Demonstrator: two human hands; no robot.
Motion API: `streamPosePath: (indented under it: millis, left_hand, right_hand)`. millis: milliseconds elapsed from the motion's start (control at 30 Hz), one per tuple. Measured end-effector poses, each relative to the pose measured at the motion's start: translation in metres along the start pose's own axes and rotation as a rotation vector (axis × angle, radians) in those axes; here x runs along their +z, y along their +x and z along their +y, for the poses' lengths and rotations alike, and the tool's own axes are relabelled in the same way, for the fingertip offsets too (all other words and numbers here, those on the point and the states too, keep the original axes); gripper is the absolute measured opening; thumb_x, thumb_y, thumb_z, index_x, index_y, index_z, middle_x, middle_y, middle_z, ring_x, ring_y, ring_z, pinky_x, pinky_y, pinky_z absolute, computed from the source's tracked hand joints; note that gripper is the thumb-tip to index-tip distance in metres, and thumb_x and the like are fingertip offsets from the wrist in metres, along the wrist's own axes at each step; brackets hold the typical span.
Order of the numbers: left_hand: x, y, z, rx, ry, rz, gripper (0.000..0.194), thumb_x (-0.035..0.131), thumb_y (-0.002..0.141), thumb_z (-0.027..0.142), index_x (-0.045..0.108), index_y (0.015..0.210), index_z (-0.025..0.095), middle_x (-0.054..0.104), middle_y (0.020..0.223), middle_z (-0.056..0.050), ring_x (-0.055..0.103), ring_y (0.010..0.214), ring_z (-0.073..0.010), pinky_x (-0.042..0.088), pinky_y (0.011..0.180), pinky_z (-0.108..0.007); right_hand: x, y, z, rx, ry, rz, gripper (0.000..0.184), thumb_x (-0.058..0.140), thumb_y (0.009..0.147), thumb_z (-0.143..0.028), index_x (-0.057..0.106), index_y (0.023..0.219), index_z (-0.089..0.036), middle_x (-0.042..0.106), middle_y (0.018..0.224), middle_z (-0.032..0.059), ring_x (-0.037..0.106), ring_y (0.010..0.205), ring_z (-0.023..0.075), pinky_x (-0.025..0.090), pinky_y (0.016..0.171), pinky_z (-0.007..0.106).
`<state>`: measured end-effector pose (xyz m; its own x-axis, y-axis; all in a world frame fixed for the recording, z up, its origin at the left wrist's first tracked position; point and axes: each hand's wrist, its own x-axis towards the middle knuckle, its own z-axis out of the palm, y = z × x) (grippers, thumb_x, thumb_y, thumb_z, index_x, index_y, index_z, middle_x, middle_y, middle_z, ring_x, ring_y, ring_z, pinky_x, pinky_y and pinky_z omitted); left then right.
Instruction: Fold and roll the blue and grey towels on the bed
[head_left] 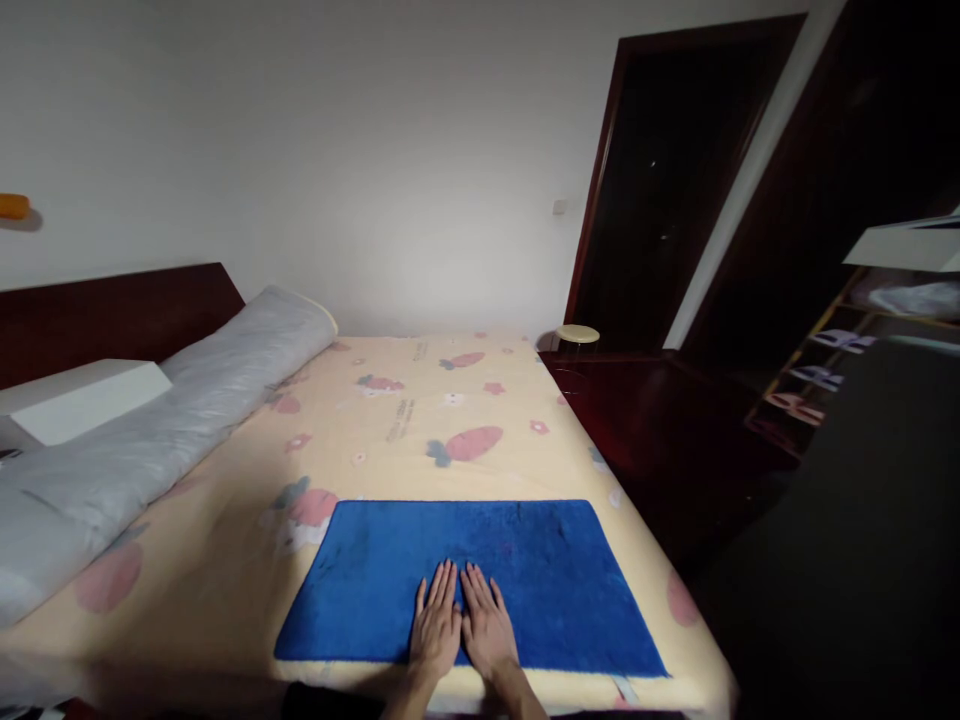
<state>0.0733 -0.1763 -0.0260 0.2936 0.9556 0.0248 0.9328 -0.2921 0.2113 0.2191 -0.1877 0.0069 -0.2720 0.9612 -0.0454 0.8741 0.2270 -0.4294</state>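
A blue plush mat, roughly rectangular, lies spread flat near the front edge of the bed. My left hand rests palm down on it, just left of the mat's middle, fingers stretched forward. Close beside it, my right hand also lies flat on the mat with its fingers extended. The thumbs are near each other, and neither hand holds anything. Under the mat is a pale yellow bedsheet printed with carrots, flowers and rabbits.
A grey rolled bedding bundle runs along the headboard, with a white box on it. Beyond the bed's far right corner stands a round stool. A shoe rack and a dark door are to the right.
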Motion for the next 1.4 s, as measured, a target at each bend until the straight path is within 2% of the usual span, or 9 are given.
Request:
streamPosePath:
  millis: [133,433,967,1200,1400]
  left_hand:
    - [-0.001,-0.001,0.001,0.017,0.045,-0.009,0.068,0.029,0.090,0.014,0.007,0.152,0.029,0.016,0.161,0.004,0.019,0.148,-0.0169,0.020,0.122,-0.045]
    - [0.004,-0.001,-0.001,0.028,0.037,0.008,0.073,0.033,0.086,0.012,0.004,0.152,0.028,0.014,0.161,0.003,0.018,0.149,-0.0185,0.019,0.122,-0.045]
    - [0.002,-0.003,-0.001,-0.005,0.000,0.017,0.079,0.036,0.081,0.010,0.010,0.152,0.031,0.015,0.161,0.005,0.017,0.149,-0.0187,0.019,0.122,-0.047]
    - [-0.009,-0.003,0.005,-0.035,-0.011,0.000,0.081,0.033,0.076,0.005,0.016,0.152,0.029,0.016,0.161,0.005,0.017,0.149,-0.0162,0.020,0.122,-0.048]
    - [-0.010,-0.004,0.006,-0.064,0.020,0.014,0.081,0.034,0.076,0.005,0.018,0.151,0.029,0.019,0.160,0.004,0.021,0.148,-0.0170,0.020,0.121,-0.048]
  right_hand:
    - [-0.001,-0.001,-0.001,-0.003,-0.016,-0.008,0.062,0.032,0.092,-0.031,0.023,0.152,-0.018,0.015,0.159,0.0031,0.015,0.148,0.0215,0.012,0.121,0.045]
    - [0.012,0.000,0.011,-0.011,-0.022,0.010,0.065,0.036,0.090,-0.032,0.020,0.153,-0.021,0.014,0.159,-0.0004,0.014,0.148,0.0203,0.011,0.121,0.042]
    - [-0.005,-0.008,0.009,0.010,-0.066,0.010,0.070,0.037,0.084,-0.022,0.022,0.152,-0.022,0.013,0.158,-0.0009,0.015,0.147,0.0200,0.015,0.121,0.044]
    - [-0.004,-0.009,0.012,-0.002,-0.079,0.022,0.069,0.036,0.085,-0.022,0.022,0.152,-0.023,0.014,0.158,-0.0018,0.016,0.147,0.0206,0.015,0.121,0.045]
    - [-0.013,-0.015,0.020,0.032,-0.085,0.007,0.066,0.036,0.087,-0.024,0.024,0.152,-0.024,0.014,0.159,-0.0011,0.014,0.148,0.0198,0.013,0.121,0.045]
